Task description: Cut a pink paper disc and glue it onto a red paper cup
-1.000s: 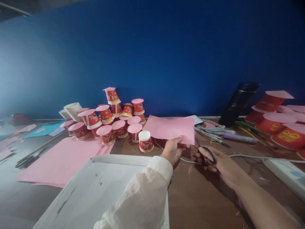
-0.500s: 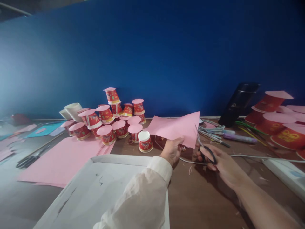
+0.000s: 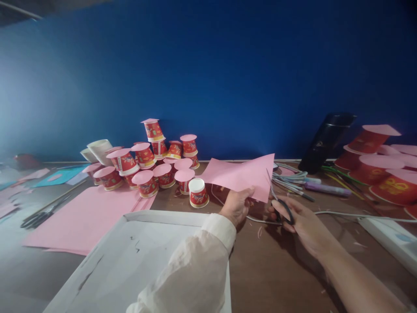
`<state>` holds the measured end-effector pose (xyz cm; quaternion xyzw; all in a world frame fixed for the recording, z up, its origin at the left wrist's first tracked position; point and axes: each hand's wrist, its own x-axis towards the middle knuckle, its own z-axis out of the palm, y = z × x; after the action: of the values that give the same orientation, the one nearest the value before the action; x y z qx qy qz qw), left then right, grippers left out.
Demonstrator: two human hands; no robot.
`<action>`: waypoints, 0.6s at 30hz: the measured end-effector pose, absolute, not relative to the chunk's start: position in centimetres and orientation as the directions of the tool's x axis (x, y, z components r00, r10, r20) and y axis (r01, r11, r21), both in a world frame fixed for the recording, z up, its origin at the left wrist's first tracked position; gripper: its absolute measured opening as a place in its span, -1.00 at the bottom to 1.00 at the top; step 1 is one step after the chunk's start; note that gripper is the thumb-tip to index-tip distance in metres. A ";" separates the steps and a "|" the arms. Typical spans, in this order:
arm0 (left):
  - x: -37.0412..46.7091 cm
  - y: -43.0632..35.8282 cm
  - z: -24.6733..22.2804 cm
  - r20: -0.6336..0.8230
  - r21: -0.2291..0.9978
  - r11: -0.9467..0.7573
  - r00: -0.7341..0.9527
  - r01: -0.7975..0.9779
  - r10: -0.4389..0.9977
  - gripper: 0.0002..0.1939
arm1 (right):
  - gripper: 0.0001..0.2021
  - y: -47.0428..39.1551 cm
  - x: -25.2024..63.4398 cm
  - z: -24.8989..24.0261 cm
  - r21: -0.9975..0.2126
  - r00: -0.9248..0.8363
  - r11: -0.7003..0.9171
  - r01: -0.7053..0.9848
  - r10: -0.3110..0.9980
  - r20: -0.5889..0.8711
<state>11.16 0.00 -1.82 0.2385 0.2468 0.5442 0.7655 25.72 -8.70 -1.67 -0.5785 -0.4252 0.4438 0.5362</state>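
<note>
My left hand (image 3: 237,206) pinches the lower edge of a pink sheet of paper (image 3: 241,174), which is held above the table and bends slightly. Fingers of my right hand (image 3: 298,219) are through the black handles of a pair of scissors (image 3: 282,211). The blades point up and lie at the right edge of the sheet; whether they are parted is hard to tell. Left of the sheet stands a red paper cup (image 3: 199,198), upside down, its white base bare. Behind it are several red cups (image 3: 164,177) topped with pink paper pieces, some stacked.
A white tray (image 3: 137,216) lies in front, left of my hands. Pink sheets (image 3: 87,213) and more scissors (image 3: 42,215) are further left. Cables (image 3: 289,176), a purple marker (image 3: 327,188), a dark bottle (image 3: 325,141), more cups (image 3: 395,187) and a white power strip (image 3: 387,239) occupy the right.
The pink sheet has shifted very slightly, its right edge a touch further right. My hands and the scissors stay almost where they were.
</note>
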 end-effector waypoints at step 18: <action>11.1 -0.8 -0.4 -0.155 0.587 0.301 0.260 -0.752 0.953 -0.63 | -0.56 -9.0 24.8 -0.6 -0.995 0.245 -0.072 -0.063 0.966 -0.086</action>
<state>11.08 -0.84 -0.39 0.2029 0.2478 0.5555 0.7674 24.79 -8.98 -0.55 -0.5643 -0.4000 0.4666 0.5512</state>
